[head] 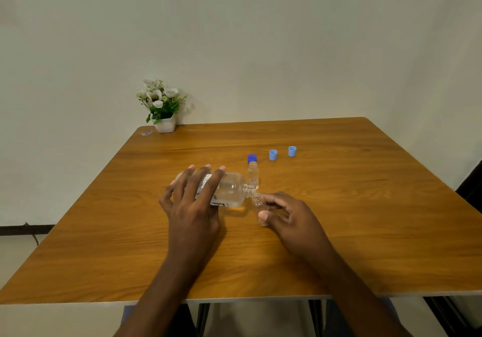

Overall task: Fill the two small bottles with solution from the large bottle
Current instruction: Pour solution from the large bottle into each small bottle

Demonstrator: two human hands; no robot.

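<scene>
My left hand (191,201) grips the large clear bottle (230,189), tipped on its side with its open neck pointing right. That neck meets the mouth of a small clear bottle (258,202), which my right hand (287,214) holds tilted near the table. A second small bottle (253,175) with a red label stands upright and uncapped just behind the large bottle's neck. A dark blue cap (252,158) sits behind it. Two light blue caps (272,154) (292,151) lie further right.
The wooden table (365,219) reaches to a plain wall. A white pot of flowers (161,107) stands at the far left corner, with a small flat item (146,133) beside it. Dark chair parts show at the right edge.
</scene>
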